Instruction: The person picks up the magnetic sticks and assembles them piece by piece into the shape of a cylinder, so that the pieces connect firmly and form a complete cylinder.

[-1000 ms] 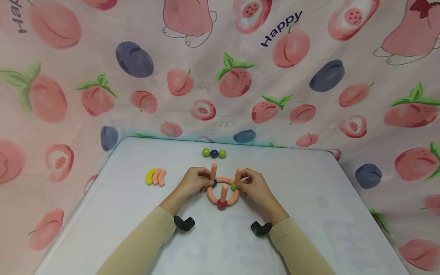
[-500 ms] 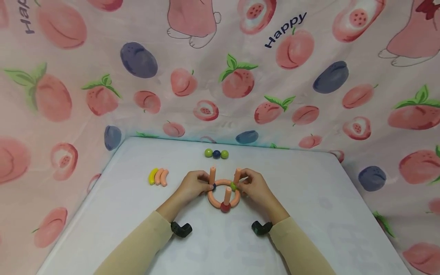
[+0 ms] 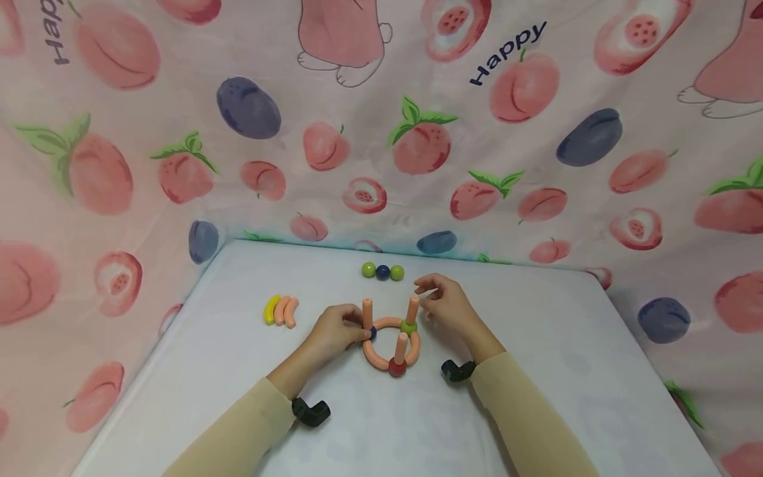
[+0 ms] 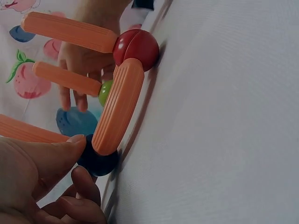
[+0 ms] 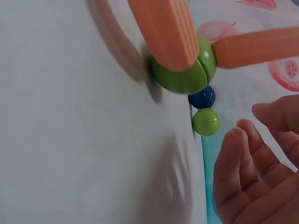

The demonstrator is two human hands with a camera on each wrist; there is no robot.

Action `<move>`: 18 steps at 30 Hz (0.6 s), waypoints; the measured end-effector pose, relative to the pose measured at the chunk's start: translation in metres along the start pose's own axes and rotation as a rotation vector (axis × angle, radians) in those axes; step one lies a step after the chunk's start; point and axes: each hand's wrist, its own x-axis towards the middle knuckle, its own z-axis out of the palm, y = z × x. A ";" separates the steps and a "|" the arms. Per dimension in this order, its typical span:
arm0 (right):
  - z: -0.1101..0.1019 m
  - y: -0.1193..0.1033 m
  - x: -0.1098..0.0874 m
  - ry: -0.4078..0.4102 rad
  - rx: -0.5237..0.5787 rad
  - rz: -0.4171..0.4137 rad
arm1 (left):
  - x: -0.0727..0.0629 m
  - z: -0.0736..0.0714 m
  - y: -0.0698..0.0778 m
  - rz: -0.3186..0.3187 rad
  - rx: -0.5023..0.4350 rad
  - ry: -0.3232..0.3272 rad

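A ring of curved orange rods lies on the white table, joined by a red ball, a green ball and a dark blue ball. From each of these balls a straight orange rod stands upright. My left hand pinches the dark blue ball at the ring's left, thumb pressed beside the base of its upright rod. Just right of the green ball, my right hand is raised, holding nothing. Its fingers are loosely bent and apart from the thumb in the right wrist view.
Behind the ring sit two loose green balls with a loose blue ball between them. To the left lie a yellow curved piece and two orange curved pieces. A fruit-print cloth rises behind the table's back edge.
My right hand has let go of the green ball and its rod, moving up and away to the right. My left hand stays at the dark blue ball.
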 end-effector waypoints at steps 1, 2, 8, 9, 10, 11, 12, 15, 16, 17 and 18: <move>0.000 0.001 0.006 0.001 0.001 -0.007 | -0.001 0.000 0.000 0.002 0.007 0.002; 0.001 0.002 0.013 0.000 -0.002 -0.014 | -0.001 0.000 -0.001 0.002 0.014 0.004; 0.003 0.006 0.048 -0.008 -0.046 -0.008 | -0.003 0.001 -0.003 0.018 0.042 0.016; 0.005 0.006 0.053 -0.013 -0.054 -0.005 | -0.004 0.001 -0.002 0.021 0.044 0.018; 0.006 0.007 0.057 -0.021 -0.064 -0.001 | -0.004 0.001 -0.002 0.020 0.047 0.020; 0.007 0.008 0.061 -0.031 -0.075 0.004 | -0.004 0.001 -0.003 0.024 0.051 0.021; 0.008 0.009 0.065 -0.043 -0.082 0.010 | -0.005 0.001 -0.003 0.030 0.057 0.020; 0.011 0.010 0.075 -0.077 -0.111 0.034 | -0.007 0.002 -0.004 0.043 0.078 0.028; 0.012 0.009 0.077 -0.088 -0.116 0.046 | -0.007 0.002 -0.004 0.046 0.082 0.031; 0.013 0.009 0.080 -0.097 -0.125 0.053 | -0.008 0.002 -0.004 0.051 0.085 0.035; 0.013 0.009 0.083 -0.106 -0.128 0.064 | -0.008 0.001 -0.004 0.054 0.088 0.039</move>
